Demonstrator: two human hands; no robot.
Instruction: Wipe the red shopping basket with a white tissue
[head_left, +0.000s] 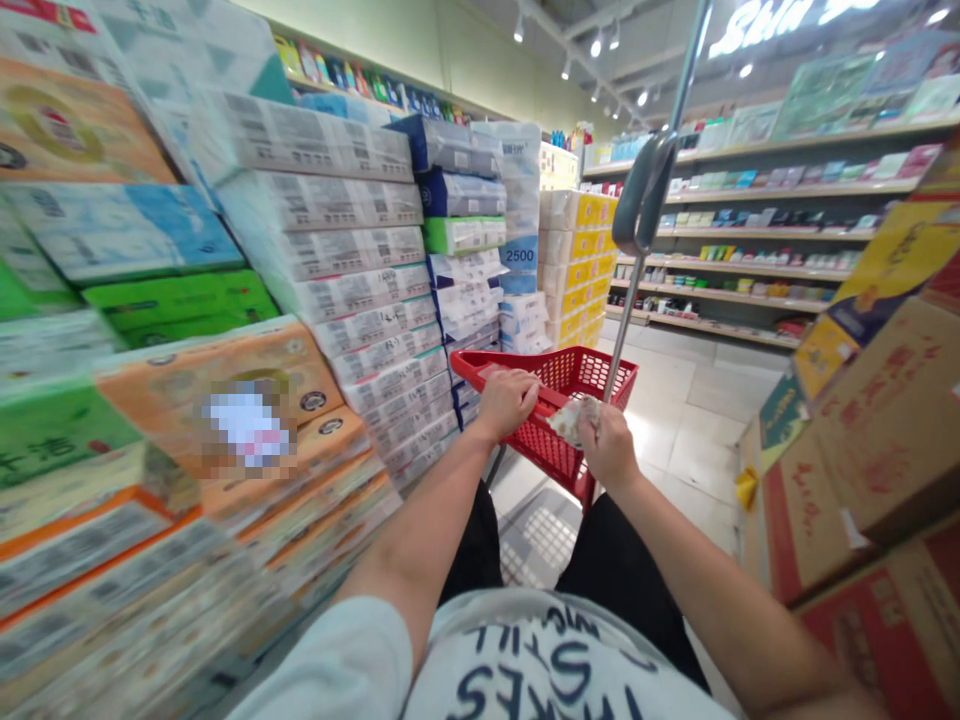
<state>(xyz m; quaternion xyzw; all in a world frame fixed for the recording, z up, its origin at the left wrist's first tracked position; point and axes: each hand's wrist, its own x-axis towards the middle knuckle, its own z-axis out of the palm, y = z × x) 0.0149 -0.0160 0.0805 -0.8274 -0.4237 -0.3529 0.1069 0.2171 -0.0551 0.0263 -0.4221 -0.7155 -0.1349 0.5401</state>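
My left hand (508, 402) is wrapped over the rear bar of a red plastic shopping cart (604, 372). A crumpled, pale patterned piece of paper or cloth (574, 420) is pinched in my right hand (609, 450), at the cart's rear right corner. Close beside that hand, a shiny metal pole (628, 310) rises from the cart, with a dark grey loop-shaped fitting (643, 195) partway up. Whether my right fingers also touch the pole or the cart bar is hidden. Through its mesh sides the cart's basket shows no goods.
Tall stacks of wrapped tissue packs (360, 235) line the left side, with orange packs (225, 400) nearest me. Cardboard cartons (862, 440) crowd the right. Ahead, a pale tiled floor (686, 395) leads to stocked wall shelves (780, 190). Yellow-and-white packs (581, 240) stand beyond the cart.
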